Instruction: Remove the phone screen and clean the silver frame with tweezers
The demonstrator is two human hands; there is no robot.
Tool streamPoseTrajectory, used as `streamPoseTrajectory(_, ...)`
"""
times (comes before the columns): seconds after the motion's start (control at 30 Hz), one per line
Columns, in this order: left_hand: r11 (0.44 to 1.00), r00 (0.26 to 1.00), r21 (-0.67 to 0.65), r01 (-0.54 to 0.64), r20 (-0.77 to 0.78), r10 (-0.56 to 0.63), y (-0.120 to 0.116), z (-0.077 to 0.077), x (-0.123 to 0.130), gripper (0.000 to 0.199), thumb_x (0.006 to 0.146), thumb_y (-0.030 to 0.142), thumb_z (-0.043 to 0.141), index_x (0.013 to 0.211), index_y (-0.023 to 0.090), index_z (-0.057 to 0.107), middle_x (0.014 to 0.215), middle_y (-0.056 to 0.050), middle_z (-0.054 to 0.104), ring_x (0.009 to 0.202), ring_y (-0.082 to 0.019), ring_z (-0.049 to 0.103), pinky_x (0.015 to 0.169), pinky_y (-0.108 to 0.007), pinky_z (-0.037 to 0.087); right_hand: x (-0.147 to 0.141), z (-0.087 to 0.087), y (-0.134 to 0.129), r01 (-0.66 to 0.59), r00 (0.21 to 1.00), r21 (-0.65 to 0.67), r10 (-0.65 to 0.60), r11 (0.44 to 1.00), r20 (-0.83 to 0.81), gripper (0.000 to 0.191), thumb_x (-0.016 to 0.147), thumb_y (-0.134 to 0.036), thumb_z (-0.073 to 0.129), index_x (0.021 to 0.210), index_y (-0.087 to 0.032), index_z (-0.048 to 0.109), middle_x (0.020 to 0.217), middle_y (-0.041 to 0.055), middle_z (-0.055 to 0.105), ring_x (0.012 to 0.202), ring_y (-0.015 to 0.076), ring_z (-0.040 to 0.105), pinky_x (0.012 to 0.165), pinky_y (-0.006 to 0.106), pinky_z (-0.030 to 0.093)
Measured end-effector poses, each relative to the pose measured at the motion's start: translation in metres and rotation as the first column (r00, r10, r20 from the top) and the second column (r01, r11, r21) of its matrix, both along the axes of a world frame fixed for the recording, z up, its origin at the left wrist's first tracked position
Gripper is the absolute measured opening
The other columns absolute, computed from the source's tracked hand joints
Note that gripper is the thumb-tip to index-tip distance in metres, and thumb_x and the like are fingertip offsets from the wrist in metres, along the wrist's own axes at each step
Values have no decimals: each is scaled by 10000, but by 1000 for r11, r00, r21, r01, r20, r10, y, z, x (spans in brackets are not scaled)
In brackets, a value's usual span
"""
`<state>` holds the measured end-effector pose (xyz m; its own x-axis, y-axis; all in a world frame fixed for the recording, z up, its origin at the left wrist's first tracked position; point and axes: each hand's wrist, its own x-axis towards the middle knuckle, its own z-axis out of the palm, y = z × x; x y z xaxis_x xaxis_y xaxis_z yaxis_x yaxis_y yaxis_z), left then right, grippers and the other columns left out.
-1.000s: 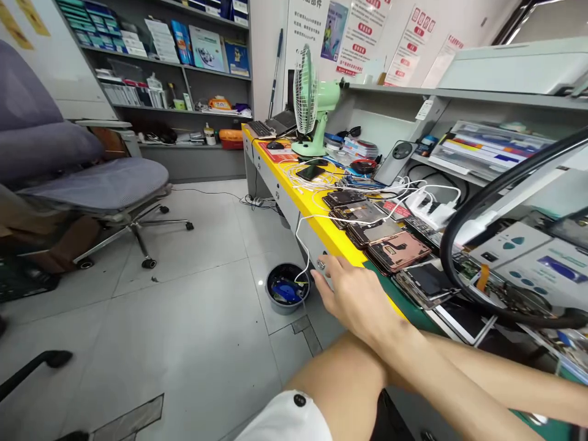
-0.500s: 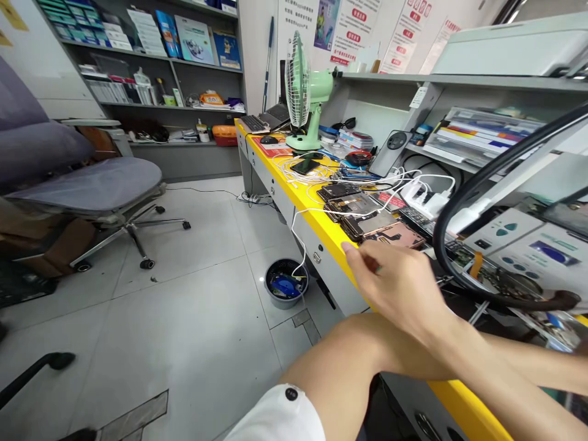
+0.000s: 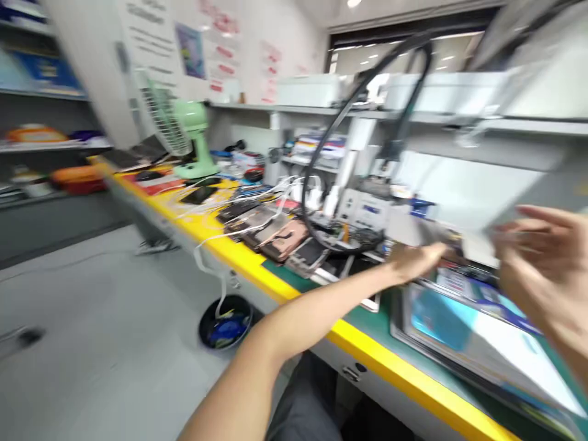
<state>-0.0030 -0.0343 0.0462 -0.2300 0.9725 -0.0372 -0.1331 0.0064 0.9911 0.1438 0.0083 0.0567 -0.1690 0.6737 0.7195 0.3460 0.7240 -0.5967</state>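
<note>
Here's our right hand (image 3: 542,269) empty, half-curled; left hand (image 3: 414,262), grip unclear, near a probably stiff, slick stack (image 3: 480,346) best edge-held.

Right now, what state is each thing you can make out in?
Left hand: low over bench clutter; grip blurred
Right hand: raised, half open, nothing visible in it
Stacked flat panels: lying on the bench
Copper-toned phone panel: lying flat
Black phone: flat, screen dark
Green desk fan: upright; spinning unclear
White cable: hanging into bucket
Bucket: uncovered, partly filled
</note>
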Motion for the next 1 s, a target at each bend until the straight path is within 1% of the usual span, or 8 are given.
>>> streamPoseTrajectory(0.1,995,994,49,86,-67,-82,17,-19,-1,301,968,377,635,1170,154,642,1144,-80,676,963,-202,677,836,-400,594,21,-16,31,238,969,36,-234,971,-82,277,930,-426,640,1056,-181,676,831,64,664,686,183,588,665,349,491)
streamPoseTrajectory(0.17,994,996,93,55,-70,-48,29,-28,-4,337,964,398,633,1202,160,635,1190,-79,662,1014,-232,671,864,-420,590,38,-28,50,293,954,24,-291,956,-72,284,948,-436,628,860,-167,656,714,2,617,613,146,563,620,311,483)
streamPoseTrajectory(0.37,963,994,243,-113,26,110,45,-37,-9,326,964,391,635,1183,150,633,1147,-72,664,963,-213,671,819,-393,592,66,-36,69,367,930,-28,-367,930,1,327,1004,-416,592,806,-158,625,704,-39,596,619,114,583,634,279,517)
streamPoseTrajectory(0.47,928,983,325,-181,89,161,45,-34,-11,235,952,362,648,1032,141,647,953,-26,657,749,-138,619,658,-285,544,71,-34,75,368,928,-92,-359,925,99,310,993,-413,615,838,-145,643,738,-32,623,635,118,608,628,278,532)
streamPoseTrajectory(0.53,907,978,373,-195,137,154,45,-31,-10,74,866,211,676,859,148,638,840,9,638,569,-77,448,531,-217,404,74,-35,79,363,925,-143,-338,921,175,315,990,-420,619,855,-138,653,753,-29,635,641,123,622,621,276,538)
streamPoseTrajectory(0.7,896,969,400,-194,222,111,37,-25,-4,112,627,82,590,586,177,547,732,26,661,520,-80,261,494,-268,243,84,-40,87,334,899,-283,-214,899,383,295,987,-413,628,906,-132,666,790,-19,656,648,122,634,609,271,547)
streamPoseTrajectory(0.87,909,966,379,-175,243,85,32,-25,-1,73,602,121,608,611,184,643,782,4,705,617,-122,482,559,-266,356,93,-45,95,370,847,-357,-153,858,509,259,986,-390,634,1027,-137,676,943,23,696,780,157,678,701,322,582)
streamPoseTrajectory(1.0,929,964,338,-154,256,66,32,-25,-1,187,608,170,617,744,180,746,858,-20,735,772,-209,633,646,-300,472,100,-44,94,395,803,-391,-106,832,586,285,985,-377,634,1150,-146,661,1117,63,690,940,206,688,805,386,590)
